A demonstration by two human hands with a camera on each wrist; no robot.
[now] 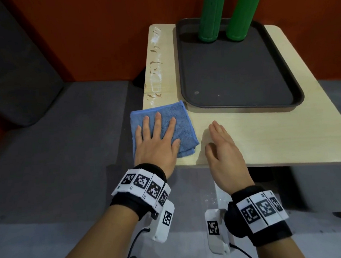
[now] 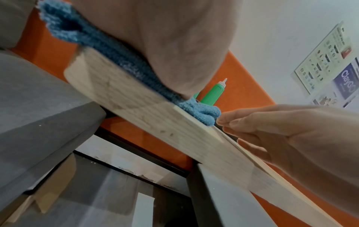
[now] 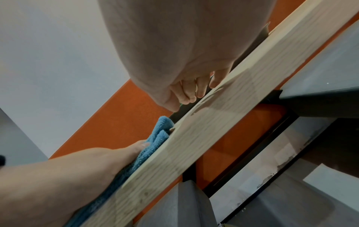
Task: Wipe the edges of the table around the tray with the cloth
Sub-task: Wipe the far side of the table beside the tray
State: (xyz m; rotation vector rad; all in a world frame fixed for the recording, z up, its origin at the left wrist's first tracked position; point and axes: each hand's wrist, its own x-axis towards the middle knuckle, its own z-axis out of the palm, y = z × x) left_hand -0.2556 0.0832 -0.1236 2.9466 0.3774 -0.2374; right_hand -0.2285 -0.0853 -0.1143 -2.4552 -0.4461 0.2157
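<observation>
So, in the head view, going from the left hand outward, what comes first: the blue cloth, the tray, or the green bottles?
1. Blue cloth: directly under the left hand, at the table's near left corner.
2. Tray: beyond the cloth, to the right.
3. Green bottles: standing at the tray's far end.

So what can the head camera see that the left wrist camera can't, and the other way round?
Only the head view shows the dark tray whole and the white smears along the table's left strip. Only the left wrist view shows the table's underside, a bottle's white nozzle and wall posters. Both show the left hand flat on the blue cloth and the open right hand.
</observation>
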